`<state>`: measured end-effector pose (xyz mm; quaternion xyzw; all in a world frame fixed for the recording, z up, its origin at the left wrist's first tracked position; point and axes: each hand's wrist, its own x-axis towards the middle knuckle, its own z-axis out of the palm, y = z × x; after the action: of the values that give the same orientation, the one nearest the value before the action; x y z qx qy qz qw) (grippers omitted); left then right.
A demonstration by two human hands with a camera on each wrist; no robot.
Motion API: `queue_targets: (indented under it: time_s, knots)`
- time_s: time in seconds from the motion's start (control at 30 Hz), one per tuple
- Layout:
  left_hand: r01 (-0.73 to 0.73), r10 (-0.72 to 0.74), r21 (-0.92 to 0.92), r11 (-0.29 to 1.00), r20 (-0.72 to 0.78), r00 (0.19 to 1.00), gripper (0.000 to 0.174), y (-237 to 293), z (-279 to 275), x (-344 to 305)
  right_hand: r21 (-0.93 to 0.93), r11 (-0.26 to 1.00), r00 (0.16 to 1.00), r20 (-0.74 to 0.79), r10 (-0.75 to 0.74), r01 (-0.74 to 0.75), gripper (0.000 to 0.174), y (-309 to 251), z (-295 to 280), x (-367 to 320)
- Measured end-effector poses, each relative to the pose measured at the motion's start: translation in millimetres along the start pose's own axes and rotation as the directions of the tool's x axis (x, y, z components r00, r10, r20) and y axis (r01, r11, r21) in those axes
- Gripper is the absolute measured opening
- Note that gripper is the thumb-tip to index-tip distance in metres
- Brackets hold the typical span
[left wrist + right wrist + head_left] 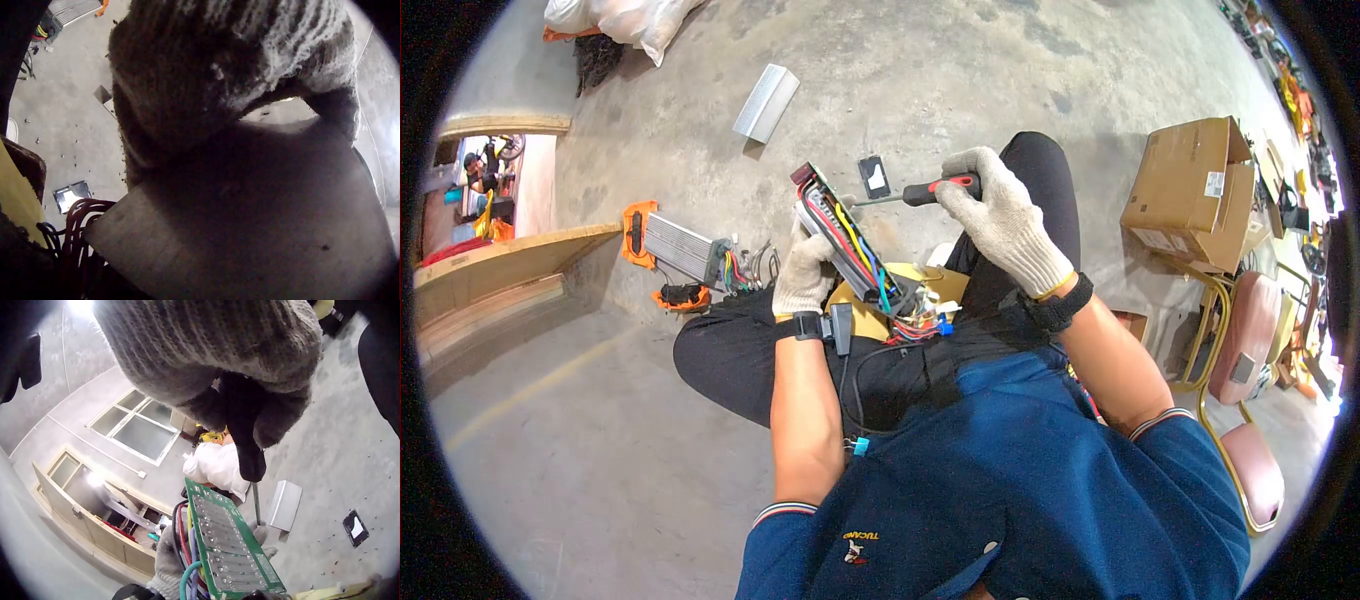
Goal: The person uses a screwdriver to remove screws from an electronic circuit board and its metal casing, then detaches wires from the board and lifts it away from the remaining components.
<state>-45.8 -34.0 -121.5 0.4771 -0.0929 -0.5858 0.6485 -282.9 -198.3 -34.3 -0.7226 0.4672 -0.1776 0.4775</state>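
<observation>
Down on the concrete floor [960,70] is where everything sits on my feed: a person cross-legged with parts spread close around, I'd guess so it's all within reach.

Biggest item is the cardboard box [1190,185] off to the right. Its flaps are closed, so no idea what's inside. The white sacks [625,18] at the top edge bulge, contents hidden too.

Next, a finned silver unit with orange ends [683,248] lies by the left knee, wires spilling out of one end. A bare silver sleeve [766,102] lies further out; can't tell if anything's in it.

The circuit board [228,544] is over the lap, tilted up. The gloved left hand [803,275] wraps its fingers round the board's edge from below, probably to steady it and angle it toward the tool. The right hand [1000,215] is clenched round a screwdriver [920,192], tip at the board's far end. Coloured wires [852,235] run along the board down to the lap.

Smallest: a little black plate [874,177] on the floor just past the board.
</observation>
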Motion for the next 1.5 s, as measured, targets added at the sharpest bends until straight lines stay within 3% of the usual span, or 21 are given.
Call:
queue_targets:
  time_s: [0.13, 0.23, 0.37, 0.83, 0.9, 1.03, 1.13, 1.23, 1.3, 1.43, 1.5]
  knots:
    - [0.002, -0.002, -0.009, 1.000, -0.005, 1.000, 0.070, 0.9, 5.6, -2.8, 0.011, 1.000, 1.000, -0.015, 0.000, 0.000, 0.037, 0.0, -1.3, -1.0]
    - [0.004, -0.005, 0.027, 1.000, 0.038, 0.999, 0.075, -5.6, -12.4, 0.9, 0.059, 0.997, 0.998, -0.016, 0.054, -0.053, 0.037, -0.1, -8.4, 0.4]
    - [-0.006, 0.003, 0.035, 0.999, 0.073, 0.997, 0.070, -8.4, -18.0, 6.0, -0.015, 1.000, 0.997, -0.072, 0.025, -0.027, 0.037, 6.9, -16.4, 1.3]
    - [0.047, -0.043, 0.074, 0.996, -0.053, 0.998, 0.071, -11.3, -23.5, 11.7, 0.056, 0.993, 0.986, -0.126, 0.107, -0.101, 0.038, 12.4, -41.9, -7.8]
    - [0.066, -0.063, 0.062, 0.996, -0.062, 0.996, 0.068, -12.6, -23.2, 13.3, 0.081, 0.996, 0.985, -0.164, 0.046, -0.033, 0.035, 16.2, -45.4, -9.6]
    - [0.004, 0.003, 0.107, 0.994, -0.062, 0.998, 0.051, -3.1, -5.1, 8.2, 0.173, 0.985, 0.990, -0.138, 0.038, -0.014, 0.033, 16.2, -57.0, -12.3]
    - [0.011, 0.014, 0.200, 0.980, -0.123, 0.992, 0.050, 9.4, 6.4, 8.9, 0.280, 0.953, 0.986, -0.082, 0.145, -0.116, 0.033, -1.2, -73.7, -22.0]
    - [-0.007, 0.113, 0.392, 0.920, -0.249, 0.962, 0.042, 15.0, 16.4, 4.6, 0.177, 0.979, 0.994, -0.040, 0.106, -0.098, 0.035, -16.1, -88.3, -32.7]
    - [-0.073, 0.190, 0.454, 0.888, -0.217, 0.957, 0.039, 14.7, 17.8, 2.8, 0.171, 0.978, 0.993, 0.030, 0.115, -0.118, 0.035, -18.4, -93.1, -38.3]
    - [0.019, 0.268, 0.535, 0.845, -0.454, 0.849, 0.031, 12.3, 33.4, 2.2, 0.129, 0.974, 0.973, 0.163, 0.163, -0.185, 0.034, -37.5, -89.1, -49.6]
    - [-0.062, 0.376, 0.651, 0.757, -0.356, 0.855, 0.038, 14.7, 29.4, 3.9, 0.084, 0.984, 0.975, 0.174, 0.140, -0.157, 0.034, -37.8, -82.6, -53.6]
